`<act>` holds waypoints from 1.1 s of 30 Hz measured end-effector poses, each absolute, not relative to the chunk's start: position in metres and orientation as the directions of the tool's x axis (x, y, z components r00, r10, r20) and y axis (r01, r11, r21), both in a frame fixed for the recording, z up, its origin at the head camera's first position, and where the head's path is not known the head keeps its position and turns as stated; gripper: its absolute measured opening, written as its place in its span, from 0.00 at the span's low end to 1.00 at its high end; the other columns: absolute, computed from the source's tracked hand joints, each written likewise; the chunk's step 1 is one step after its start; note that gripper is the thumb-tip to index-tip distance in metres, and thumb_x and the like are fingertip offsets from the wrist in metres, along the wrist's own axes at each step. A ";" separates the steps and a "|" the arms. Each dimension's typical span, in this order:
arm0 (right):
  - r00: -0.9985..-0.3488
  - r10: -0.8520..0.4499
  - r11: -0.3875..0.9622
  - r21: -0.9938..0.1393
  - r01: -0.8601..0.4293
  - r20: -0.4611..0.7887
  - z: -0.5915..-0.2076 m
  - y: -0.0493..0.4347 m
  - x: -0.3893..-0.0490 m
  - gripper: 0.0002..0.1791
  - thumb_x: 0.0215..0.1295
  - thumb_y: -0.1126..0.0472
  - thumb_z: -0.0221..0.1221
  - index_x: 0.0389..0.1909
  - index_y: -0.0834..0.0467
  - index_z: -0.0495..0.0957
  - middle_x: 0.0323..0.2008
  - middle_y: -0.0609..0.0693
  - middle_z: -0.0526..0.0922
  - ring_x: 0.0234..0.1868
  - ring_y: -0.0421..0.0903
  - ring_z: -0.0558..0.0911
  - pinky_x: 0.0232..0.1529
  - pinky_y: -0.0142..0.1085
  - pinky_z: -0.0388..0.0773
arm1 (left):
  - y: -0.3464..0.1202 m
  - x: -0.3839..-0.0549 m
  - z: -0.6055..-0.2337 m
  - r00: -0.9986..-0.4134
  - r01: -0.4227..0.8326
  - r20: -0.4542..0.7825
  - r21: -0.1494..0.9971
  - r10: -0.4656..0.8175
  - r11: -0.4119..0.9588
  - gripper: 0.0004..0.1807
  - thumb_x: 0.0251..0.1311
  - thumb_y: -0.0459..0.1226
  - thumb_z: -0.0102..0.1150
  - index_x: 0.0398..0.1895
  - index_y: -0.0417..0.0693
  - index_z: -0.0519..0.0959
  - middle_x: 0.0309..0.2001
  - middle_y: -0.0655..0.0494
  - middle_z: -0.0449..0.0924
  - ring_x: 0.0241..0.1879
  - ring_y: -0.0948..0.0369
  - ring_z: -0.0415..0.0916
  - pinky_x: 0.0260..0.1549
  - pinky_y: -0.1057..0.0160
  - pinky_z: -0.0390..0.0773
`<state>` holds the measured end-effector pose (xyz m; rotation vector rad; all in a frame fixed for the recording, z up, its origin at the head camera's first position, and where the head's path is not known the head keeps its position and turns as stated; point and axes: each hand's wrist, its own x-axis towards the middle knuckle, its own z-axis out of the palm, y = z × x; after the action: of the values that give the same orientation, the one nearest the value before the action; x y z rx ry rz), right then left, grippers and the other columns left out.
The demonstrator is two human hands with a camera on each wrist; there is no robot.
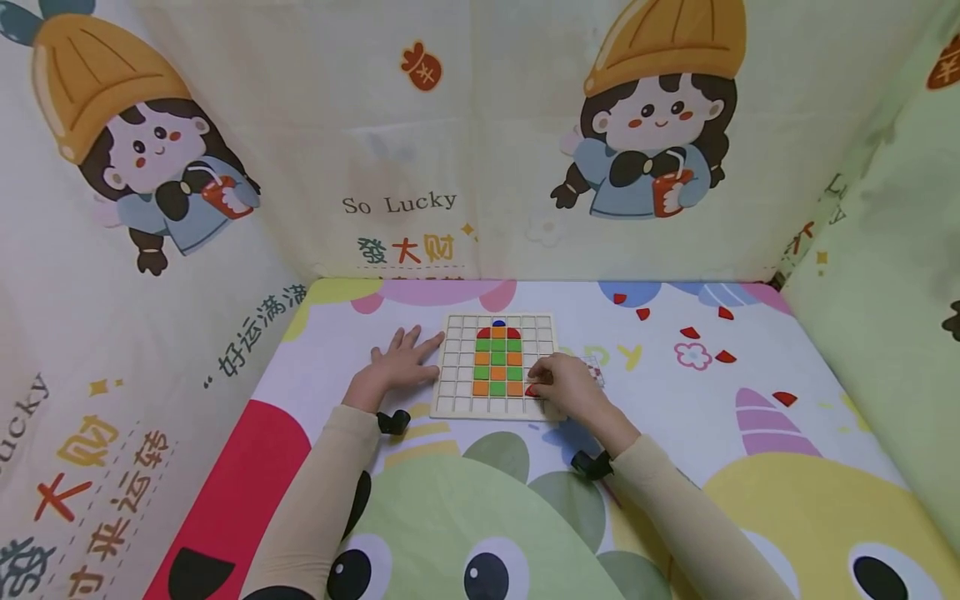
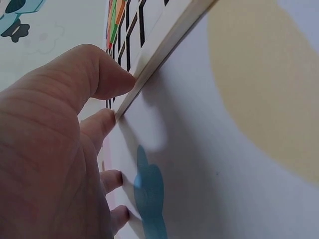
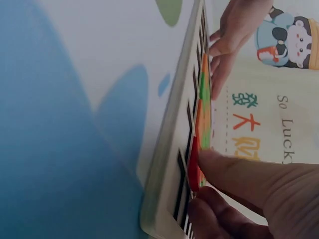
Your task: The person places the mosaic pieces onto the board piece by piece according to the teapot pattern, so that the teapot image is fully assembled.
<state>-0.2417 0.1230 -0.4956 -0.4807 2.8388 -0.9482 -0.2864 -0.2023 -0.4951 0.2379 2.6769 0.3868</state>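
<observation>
While pinched by right hand point(image 1: 566, 385), red piece point(image 3: 193, 167), long axis sideways; left hand point(image 1: 399, 365) splayed.

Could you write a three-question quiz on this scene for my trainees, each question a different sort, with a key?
1. True or false: the blue piece sits above the orange tiles and green tiles in the head view.

2. Choose one: the right hand has its fingers on
a) the blue piece
b) a red piece
c) the green tiles

3. Fill in: in the head view, the left hand is at the ____ edge of the board.

Key: 1. True. 2. b. 3. left.
</observation>
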 end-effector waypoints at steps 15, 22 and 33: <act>-0.896 -0.445 0.774 -0.500 -0.388 0.006 -0.491 0.130 -0.235 0.11 0.64 0.66 0.70 0.47 0.58 0.90 0.41 0.49 0.87 0.43 0.46 0.83 0.45 0.40 0.81 | -0.201 -0.285 -0.496 -0.898 0.111 -0.377 0.300 0.225 0.947 0.42 0.70 0.58 0.48 0.84 0.72 0.46 0.85 0.46 0.31 0.82 0.38 0.24 0.68 0.19 0.35; -0.911 -0.412 0.777 -0.529 -0.341 -0.019 -0.489 0.138 -0.234 0.13 0.66 0.69 0.65 0.50 0.59 0.88 0.41 0.50 0.86 0.38 0.45 0.80 0.42 0.40 0.80 | -0.201 -0.285 -0.497 -0.899 0.107 -0.380 0.296 0.220 0.949 0.42 0.70 0.59 0.48 0.84 0.73 0.46 0.85 0.46 0.31 0.82 0.38 0.24 0.68 0.18 0.35; -0.956 -0.279 0.823 -0.491 -0.285 0.086 -0.495 0.191 -0.232 0.09 0.68 0.67 0.64 0.47 0.61 0.87 0.41 0.55 0.87 0.37 0.48 0.81 0.43 0.45 0.82 | -0.200 -0.284 -0.495 -0.899 0.107 -0.380 0.289 0.217 0.951 0.41 0.71 0.58 0.48 0.84 0.72 0.46 0.85 0.46 0.32 0.83 0.39 0.24 0.68 0.19 0.36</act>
<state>-0.2316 0.1906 -0.4947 -0.4657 3.0097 -0.8132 -0.2838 -0.1995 -0.4954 0.2331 2.6870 0.3656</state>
